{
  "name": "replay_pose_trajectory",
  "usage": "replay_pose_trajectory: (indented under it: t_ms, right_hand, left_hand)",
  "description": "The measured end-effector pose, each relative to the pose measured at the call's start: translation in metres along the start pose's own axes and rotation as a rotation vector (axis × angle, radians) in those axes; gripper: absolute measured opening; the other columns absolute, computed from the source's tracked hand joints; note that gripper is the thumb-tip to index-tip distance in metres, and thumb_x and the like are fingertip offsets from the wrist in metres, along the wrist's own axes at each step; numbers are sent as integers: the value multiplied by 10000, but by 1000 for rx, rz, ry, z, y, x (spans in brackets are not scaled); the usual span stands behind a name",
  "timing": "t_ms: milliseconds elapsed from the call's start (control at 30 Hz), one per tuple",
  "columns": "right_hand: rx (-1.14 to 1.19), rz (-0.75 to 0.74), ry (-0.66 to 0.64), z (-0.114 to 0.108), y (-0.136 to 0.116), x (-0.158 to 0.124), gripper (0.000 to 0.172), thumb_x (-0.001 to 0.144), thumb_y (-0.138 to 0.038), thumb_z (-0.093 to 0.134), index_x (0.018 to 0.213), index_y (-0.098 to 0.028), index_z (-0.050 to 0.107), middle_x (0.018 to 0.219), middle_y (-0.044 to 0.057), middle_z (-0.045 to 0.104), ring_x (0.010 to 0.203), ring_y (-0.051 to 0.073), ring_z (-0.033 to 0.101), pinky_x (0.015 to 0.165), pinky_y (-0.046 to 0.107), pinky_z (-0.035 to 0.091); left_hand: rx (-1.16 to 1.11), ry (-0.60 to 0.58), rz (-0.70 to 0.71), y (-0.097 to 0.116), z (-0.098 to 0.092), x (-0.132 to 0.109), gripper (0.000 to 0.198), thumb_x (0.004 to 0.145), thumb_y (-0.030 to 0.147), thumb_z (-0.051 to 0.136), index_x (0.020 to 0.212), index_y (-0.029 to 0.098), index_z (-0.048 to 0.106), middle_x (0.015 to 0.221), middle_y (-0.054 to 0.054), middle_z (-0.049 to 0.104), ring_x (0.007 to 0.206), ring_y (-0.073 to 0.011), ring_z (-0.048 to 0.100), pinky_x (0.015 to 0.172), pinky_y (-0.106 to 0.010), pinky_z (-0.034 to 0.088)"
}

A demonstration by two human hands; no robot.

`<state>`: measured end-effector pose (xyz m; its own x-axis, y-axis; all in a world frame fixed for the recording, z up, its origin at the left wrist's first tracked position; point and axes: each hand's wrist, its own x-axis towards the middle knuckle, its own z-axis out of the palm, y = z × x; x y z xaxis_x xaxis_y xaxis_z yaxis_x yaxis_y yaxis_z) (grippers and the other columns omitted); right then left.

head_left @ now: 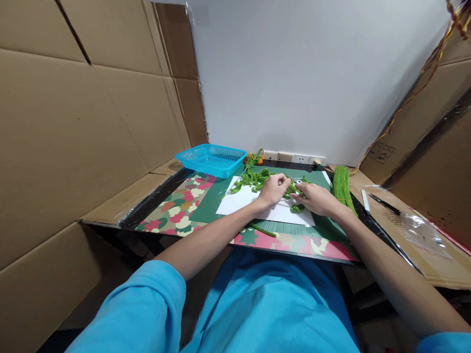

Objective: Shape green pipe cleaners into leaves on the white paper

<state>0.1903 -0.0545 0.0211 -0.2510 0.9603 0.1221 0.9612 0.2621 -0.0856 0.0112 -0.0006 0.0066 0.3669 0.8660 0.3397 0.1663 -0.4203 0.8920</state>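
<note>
On a sheet of white paper [235,205] lies a loose heap of curled green fuzzy chenille stem pieces [253,179]. My left hand [273,191] is closed in a pinch at the right side of that heap, its fingertips by a green chenille stem [291,189]. From the other side my right hand [315,198] grips the same green part between thumb and fingers. Just below it rests a curled green loop [297,208]. A small round white and dark item [299,182] shows behind my right fingertips; its kind is unclear.
A blue plastic basket [217,169] stands at the back left, beside orange flowers [259,159]. A thick bundle of green chenille stems [342,184] lies right. Farther right are a white-handled tool [365,201], a black pointed tool [386,203] and a clear bag [423,235]. Cardboard walls flank the table.
</note>
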Motion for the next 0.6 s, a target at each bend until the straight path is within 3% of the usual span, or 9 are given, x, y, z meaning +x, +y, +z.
replay_pose_trajectory:
  t_ms: [600]
  right_hand:
    - [-12,-11,-4,2,2,0,292,1122,-422,474,931,-233,589,1079,109,763,983,278,729,659,297,350]
  left_hand:
    - [47,-14,22,1,0,0,318,939,349,582,664,204,515,559,40,514,573,-129,470,602,-262,343]
